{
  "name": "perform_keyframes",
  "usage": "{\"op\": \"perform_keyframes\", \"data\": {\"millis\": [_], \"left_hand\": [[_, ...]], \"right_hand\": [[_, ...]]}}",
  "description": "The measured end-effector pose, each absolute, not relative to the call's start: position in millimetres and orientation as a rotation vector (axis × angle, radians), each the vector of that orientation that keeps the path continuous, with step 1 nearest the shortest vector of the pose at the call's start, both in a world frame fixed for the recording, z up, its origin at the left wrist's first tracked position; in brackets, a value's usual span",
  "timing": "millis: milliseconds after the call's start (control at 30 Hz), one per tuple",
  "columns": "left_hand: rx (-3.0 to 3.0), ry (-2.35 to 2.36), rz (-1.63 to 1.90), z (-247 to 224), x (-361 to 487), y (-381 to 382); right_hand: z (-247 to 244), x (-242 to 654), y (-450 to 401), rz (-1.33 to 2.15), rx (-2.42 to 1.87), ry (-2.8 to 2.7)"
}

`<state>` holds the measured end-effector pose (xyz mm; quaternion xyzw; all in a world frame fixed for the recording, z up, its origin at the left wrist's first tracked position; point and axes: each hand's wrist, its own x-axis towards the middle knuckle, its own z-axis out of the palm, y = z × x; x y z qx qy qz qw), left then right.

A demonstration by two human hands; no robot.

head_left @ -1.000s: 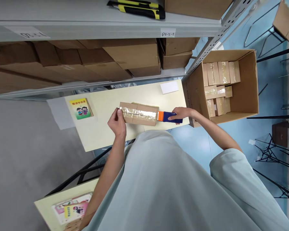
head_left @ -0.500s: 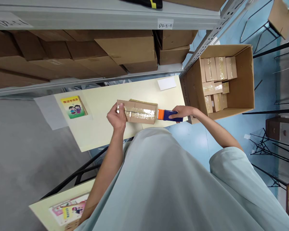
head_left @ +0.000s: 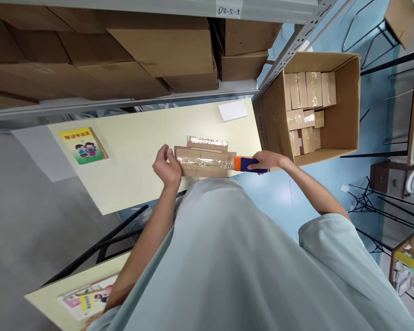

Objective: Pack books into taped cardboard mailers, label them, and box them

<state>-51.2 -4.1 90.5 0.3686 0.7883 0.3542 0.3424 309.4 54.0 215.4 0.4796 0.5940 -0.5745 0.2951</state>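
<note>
A brown cardboard box (head_left: 202, 169) with shiny clear tape along its top lies at the near edge of the cream table. Behind it shows a second brown cardboard piece (head_left: 207, 143) with a tape strip; whether the two are joined I cannot tell. My left hand (head_left: 167, 166) is at the box's left end, fingers curled; what they hold, if anything, is hidden. My right hand (head_left: 266, 161) grips a dark blue and orange hand tool (head_left: 245, 164), its tip against the box's right end.
The cream table (head_left: 138, 138) bears a picture book (head_left: 83, 146) and a white paper (head_left: 232, 110). A large open carton (head_left: 345, 115) with several small taped boxes stands right. A shelf of cartons (head_left: 179, 50) runs along the back. More booklets (head_left: 89, 299) lie lower left.
My left thumb has come off the box top and the fingers have curled. The cardboard piece behind the box shows more. My right hand with the tool is slightly further right; the view has shifted.
</note>
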Motion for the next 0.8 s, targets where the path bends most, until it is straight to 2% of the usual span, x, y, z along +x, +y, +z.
{"op": "perform_keyframes", "data": {"millis": [67, 133, 267, 333, 567, 667, 800], "left_hand": [[1.232, 2.017, 0.947, 103.7, -43.4, -4.7], [1.544, 1.784, 0.849, 116.0, -33.6, -5.5], [1.964, 1.152, 0.338, 120.6, -14.6, -5.6], [2.099, 1.017, 0.159, 111.9, -10.6, -4.3], [2.230, 1.042, 0.146, 88.0, -13.8, -3.3], [2.225, 1.038, 0.165, 87.6, -12.3, -6.0], [2.223, 1.056, 0.160, 85.8, -10.0, -9.6]], "right_hand": [[209.2, 311.3, 54.1, -1.523, 1.281, 1.565], [204.1, 312.9, 53.4, -1.513, 1.293, 1.553], [201.4, 315.2, 50.1, -1.500, 1.295, 1.535], [204.7, 317.0, 47.8, -1.520, 1.306, 1.528], [224.8, 324.4, 41.2, -1.621, 1.354, 1.505], [217.8, 310.2, 34.5, -1.382, 1.406, 1.553], [190.2, 268.5, 14.0, -1.064, 1.714, 1.688]]}}
